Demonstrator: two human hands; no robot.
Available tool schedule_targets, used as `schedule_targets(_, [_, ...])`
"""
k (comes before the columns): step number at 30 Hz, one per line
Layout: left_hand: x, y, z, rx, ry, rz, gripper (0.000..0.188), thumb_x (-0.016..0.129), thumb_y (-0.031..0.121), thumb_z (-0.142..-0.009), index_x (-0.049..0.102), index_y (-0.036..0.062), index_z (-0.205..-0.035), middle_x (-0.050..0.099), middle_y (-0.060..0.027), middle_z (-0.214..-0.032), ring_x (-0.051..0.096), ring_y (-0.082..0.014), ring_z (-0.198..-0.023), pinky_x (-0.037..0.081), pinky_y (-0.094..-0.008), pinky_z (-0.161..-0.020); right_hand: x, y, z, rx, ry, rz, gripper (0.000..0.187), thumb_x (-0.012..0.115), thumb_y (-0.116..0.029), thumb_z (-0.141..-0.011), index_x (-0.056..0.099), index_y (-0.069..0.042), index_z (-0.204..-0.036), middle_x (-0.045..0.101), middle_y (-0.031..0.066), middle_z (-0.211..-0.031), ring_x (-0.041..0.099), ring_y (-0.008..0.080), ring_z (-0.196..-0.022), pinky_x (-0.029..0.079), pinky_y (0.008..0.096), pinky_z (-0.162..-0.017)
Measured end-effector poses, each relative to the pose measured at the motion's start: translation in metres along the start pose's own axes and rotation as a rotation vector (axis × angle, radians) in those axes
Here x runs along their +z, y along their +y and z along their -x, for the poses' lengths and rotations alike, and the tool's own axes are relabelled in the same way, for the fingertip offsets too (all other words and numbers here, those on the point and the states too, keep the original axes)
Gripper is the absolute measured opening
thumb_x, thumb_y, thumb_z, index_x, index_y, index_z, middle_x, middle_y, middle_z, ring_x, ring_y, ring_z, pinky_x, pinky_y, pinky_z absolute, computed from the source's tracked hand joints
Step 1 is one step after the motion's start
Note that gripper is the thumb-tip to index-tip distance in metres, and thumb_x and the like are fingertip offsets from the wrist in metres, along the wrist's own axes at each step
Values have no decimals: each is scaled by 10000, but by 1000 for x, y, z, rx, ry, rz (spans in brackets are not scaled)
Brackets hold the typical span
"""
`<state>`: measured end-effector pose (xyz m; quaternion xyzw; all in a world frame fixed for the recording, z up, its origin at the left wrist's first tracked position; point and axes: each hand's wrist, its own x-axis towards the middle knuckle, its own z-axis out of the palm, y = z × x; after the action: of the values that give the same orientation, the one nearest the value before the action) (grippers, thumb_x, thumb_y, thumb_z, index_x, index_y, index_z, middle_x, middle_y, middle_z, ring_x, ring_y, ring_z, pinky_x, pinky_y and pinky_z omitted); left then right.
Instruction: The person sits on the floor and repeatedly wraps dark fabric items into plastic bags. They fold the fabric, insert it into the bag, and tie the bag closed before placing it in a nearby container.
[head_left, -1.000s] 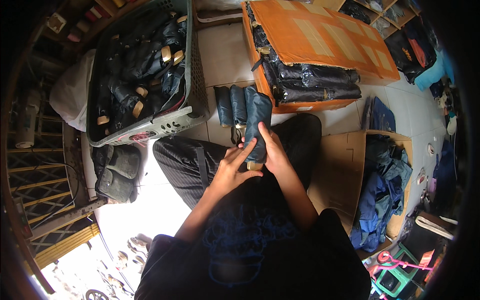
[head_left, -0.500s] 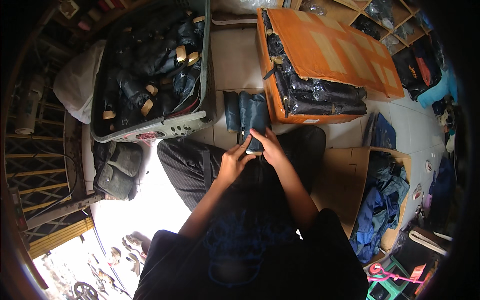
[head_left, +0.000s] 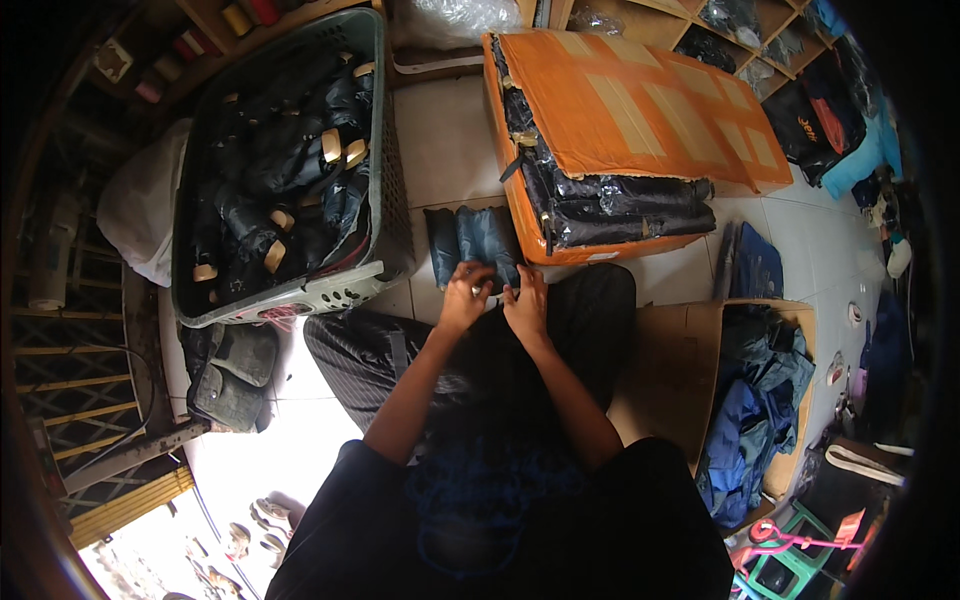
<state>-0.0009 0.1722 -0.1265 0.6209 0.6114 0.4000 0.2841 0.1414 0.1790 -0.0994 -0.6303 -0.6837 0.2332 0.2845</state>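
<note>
A dark blue folded umbrella [head_left: 492, 235] in a shiny sleeve lies in front of my lap, pointing away from me. Both hands are at its near end. My right hand [head_left: 527, 305] is closed at that end on the right side, thumb and fingers drawn together. On the left side, my left hand [head_left: 462, 300] has bent fingers reaching over the end. Motion blurs them, so their grip does not show clearly. Another dark folded umbrella [head_left: 440, 245] rests on the tiled floor just left of the first. My hands partly hide the near ends.
A grey-green plastic basket [head_left: 392, 215] full of dark umbrellas with beige handles stands at left. An orange carton [head_left: 650, 110] packed with wrapped bundles is at far right. Nearer right, an open cardboard box [head_left: 665, 375] holds blue cloth [head_left: 750, 440]. Grey pouches [head_left: 235, 375] lie left.
Both hands have drawn slightly nearer to me around the umbrella's near end, and the left fingers have curled. The whole view has shifted, with the basket and carton appearing further left and lower.
</note>
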Motion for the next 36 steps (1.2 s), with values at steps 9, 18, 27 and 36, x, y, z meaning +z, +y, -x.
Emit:
schedule_targets(9, [11,13,-32,-5,-28,60,446,702,64,-766,587,49,-1197,481,-171,-1330,639,-301,-976,551,-329,-763,6,25,5,71,-8,-213,453,618,-61,-791,492,41,-1214,544,240,-1122,535,405,-1058,438,436,-914])
schedule_targets(18, [3,0,-41,-26,14,204,329,684,25,-773,634,76,-1094,561,-146,-1190,637,-218,-816,524,-341,-724,-44,-11,25,36,-20,-296,442,667,-90,-794,512,26,-1192,557,204,-1120,591,354,-989,492,394,-843])
schedule_targets(27, [6,-3,-42,4,50,165,316,623,7,-841,602,68,-1150,573,-102,-1138,633,-187,-798,499,-304,-649,-269,-97,67,-61,216,-361,201,616,-4,-845,616,8,-1045,652,102,-948,656,131,-791,513,242,-683])
schedule_targets(36, [-18,61,5,19,-54,270,244,577,18,-876,596,23,-1119,583,-94,-1077,606,-175,-764,473,-282,-651,-428,31,70,561,246,965,533,698,-140,-767,519,-135,-1269,401,120,-1398,351,424,-1292,388,584,-936])
